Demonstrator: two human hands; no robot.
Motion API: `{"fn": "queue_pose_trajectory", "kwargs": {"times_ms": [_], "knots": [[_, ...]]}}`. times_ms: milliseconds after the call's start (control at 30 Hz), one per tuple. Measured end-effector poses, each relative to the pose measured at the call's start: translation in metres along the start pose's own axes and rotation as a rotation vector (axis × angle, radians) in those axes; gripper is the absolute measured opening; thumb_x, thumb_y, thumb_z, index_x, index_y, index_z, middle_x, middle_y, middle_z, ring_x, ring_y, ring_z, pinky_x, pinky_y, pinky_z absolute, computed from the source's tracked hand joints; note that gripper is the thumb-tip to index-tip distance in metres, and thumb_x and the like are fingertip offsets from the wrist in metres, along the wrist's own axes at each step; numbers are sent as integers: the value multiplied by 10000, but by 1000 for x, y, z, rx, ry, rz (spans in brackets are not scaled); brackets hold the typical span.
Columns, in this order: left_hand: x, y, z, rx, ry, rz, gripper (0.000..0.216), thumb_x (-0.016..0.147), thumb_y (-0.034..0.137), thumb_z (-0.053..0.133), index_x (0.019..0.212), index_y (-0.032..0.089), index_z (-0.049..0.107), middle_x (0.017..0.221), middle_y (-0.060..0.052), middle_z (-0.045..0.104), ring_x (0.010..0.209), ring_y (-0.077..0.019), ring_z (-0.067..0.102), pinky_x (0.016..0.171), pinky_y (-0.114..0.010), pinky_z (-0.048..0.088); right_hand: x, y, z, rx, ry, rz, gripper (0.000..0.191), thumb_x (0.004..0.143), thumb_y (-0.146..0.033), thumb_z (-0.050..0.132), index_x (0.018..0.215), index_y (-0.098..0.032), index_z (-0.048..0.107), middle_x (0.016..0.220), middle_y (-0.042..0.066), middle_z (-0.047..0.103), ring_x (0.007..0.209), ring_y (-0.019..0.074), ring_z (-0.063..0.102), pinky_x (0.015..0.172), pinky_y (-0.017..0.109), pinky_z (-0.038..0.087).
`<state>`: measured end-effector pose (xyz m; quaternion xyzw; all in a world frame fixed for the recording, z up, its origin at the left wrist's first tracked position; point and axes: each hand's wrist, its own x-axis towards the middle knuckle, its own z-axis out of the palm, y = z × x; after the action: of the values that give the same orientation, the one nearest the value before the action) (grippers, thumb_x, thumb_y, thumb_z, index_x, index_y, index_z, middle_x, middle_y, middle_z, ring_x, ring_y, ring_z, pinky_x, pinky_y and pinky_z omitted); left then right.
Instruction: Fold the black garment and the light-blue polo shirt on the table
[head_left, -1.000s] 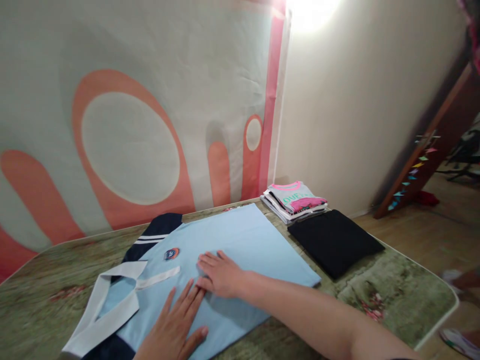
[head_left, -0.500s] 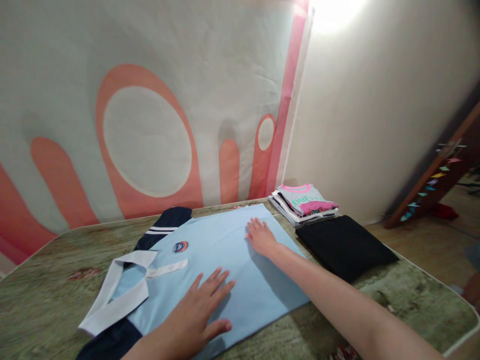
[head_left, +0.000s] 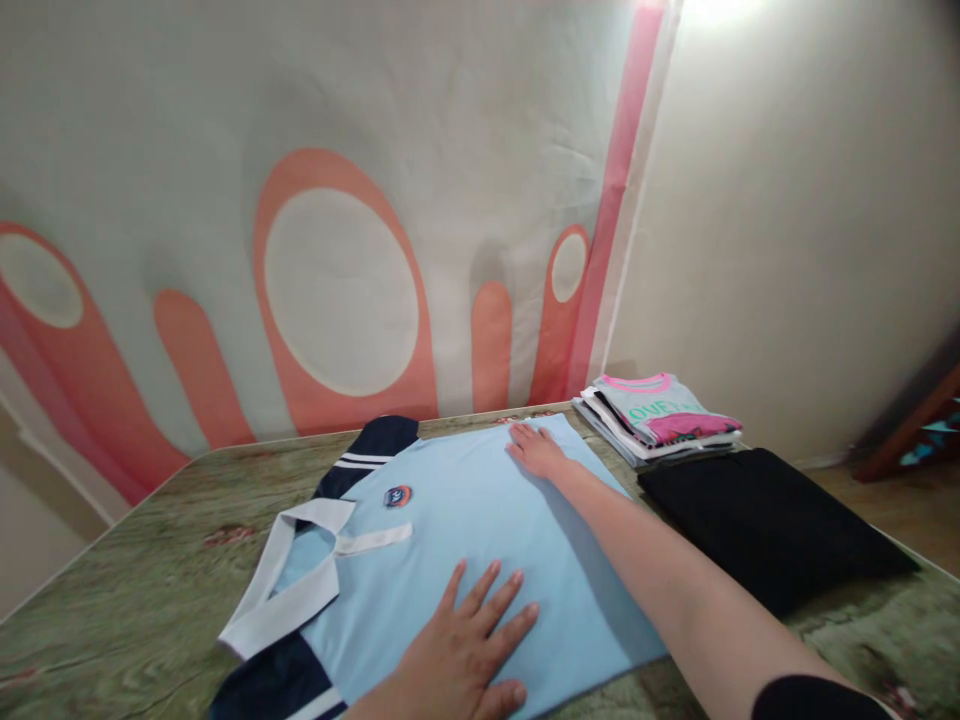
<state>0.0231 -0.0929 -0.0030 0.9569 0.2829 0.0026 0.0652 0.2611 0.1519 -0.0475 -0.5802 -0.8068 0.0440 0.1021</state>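
Note:
A light blue polo shirt [head_left: 457, 510] with a white collar, navy sleeves and a small chest badge lies spread out, collar toward the left. My left hand [head_left: 469, 645] rests over the near part of its front, fingers spread. Farther off, my right hand [head_left: 537, 451] lies flat on the shirt near its hem, toward the far edge. Neither hand grips the cloth. Part of the near sleeve runs out of the bottom of the view.
The shirt lies on a wood-patterned table [head_left: 150, 570]. To its right is a stack of folded clothes [head_left: 660, 415], a grey and pink top uppermost. In front of that lies a folded black garment [head_left: 772, 520]. A wall with orange shapes [head_left: 345, 290] stands behind the table.
The view has turned left, so everything sits farther right. My right hand has slid toward the shirt's far edge. My left hand has shifted slightly toward the near side, fingers still spread.

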Motion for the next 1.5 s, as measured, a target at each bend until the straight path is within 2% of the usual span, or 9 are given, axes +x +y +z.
{"fn": "queue_pose_trajectory", "kwargs": {"times_ms": [200, 400, 467, 600, 733, 900, 1100, 1267, 1500], "knots": [[1, 0, 16, 79, 53, 61, 685, 951, 592, 315, 1530, 309, 81, 1570, -84, 186, 1430, -350, 208, 1123, -624, 191, -8, 44, -10, -63, 77, 240, 559, 992, -371, 235, 1484, -113, 297, 1557, 153, 249, 1437, 250, 205, 1134, 488, 154], [-5, -9, 31, 80, 135, 138, 518, 991, 327, 404, 1475, 421, 243, 1524, -7, 357, 1386, -258, 357, 1125, -507, 289, -30, 11, -7, -60, 108, 188, 536, 972, -317, 280, 1456, -93, 338, 1533, 188, 292, 1430, 284, 211, 1116, 547, 157], [5, -34, 11, -33, 144, 72, 475, 965, 388, 442, 1430, 420, 349, 1517, 24, 383, 1376, -219, 377, 1125, -447, 318, -39, -17, 1, -33, 79, 65, 523, 978, -368, 290, 1449, -151, 360, 1530, 127, 331, 1419, 234, 248, 1119, 477, 213], [51, -117, -29, 17, 208, -464, 421, 968, 249, 348, 1361, 219, 497, 1472, -59, 454, 1374, -171, 375, 1144, -360, 284, -49, -70, 13, 8, 49, -114, 565, 969, -489, 316, 1441, -185, 375, 1536, 94, 330, 1419, 220, 251, 1131, 440, 200], [81, -178, -18, 48, 206, -596, 472, 965, 318, 352, 1379, 128, 475, 1458, -146, 454, 1363, -245, 397, 1116, -435, 308, -47, -83, 16, 73, 59, -134, 613, 977, -500, 270, 1463, -133, 335, 1544, 137, 293, 1431, 256, 225, 1144, 483, 135], [71, -199, 13, 84, 231, -646, 537, 981, 452, 284, 1460, 220, 360, 1548, -86, 307, 1432, -247, 257, 1147, -482, 196, -48, -49, 15, 84, 29, -95, 651, 975, -516, 234, 1493, -126, 279, 1567, 121, 223, 1450, 246, 167, 1157, 473, 92], [67, -205, 16, 99, 215, -658, 575, 976, 506, 264, 1477, 232, 330, 1559, -61, 290, 1442, -213, 229, 1160, -418, 168, -49, 21, 14, -49, 49, 76, 640, 976, -512, 229, 1481, -128, 308, 1561, 108, 253, 1441, 235, 201, 1154, 443, 140], [61, -212, 16, 106, 221, -704, 585, 974, 517, 246, 1484, 239, 311, 1566, -50, 267, 1449, -250, 201, 1153, -513, 130, -49, 73, 13, -92, 94, 203, 602, 984, -443, 249, 1453, -76, 336, 1537, 159, 299, 1428, 263, 228, 1135, 486, 175], [52, -217, 14, 117, 233, -724, 560, 975, 476, 246, 1469, 229, 341, 1553, -57, 304, 1436, -260, 240, 1132, -542, 194, -50, 85, 11, -104, 135, 226, 536, 976, -423, 288, 1408, -136, 419, 1509, 122, 372, 1408, 248, 280, 1127, 447, 225]]}}
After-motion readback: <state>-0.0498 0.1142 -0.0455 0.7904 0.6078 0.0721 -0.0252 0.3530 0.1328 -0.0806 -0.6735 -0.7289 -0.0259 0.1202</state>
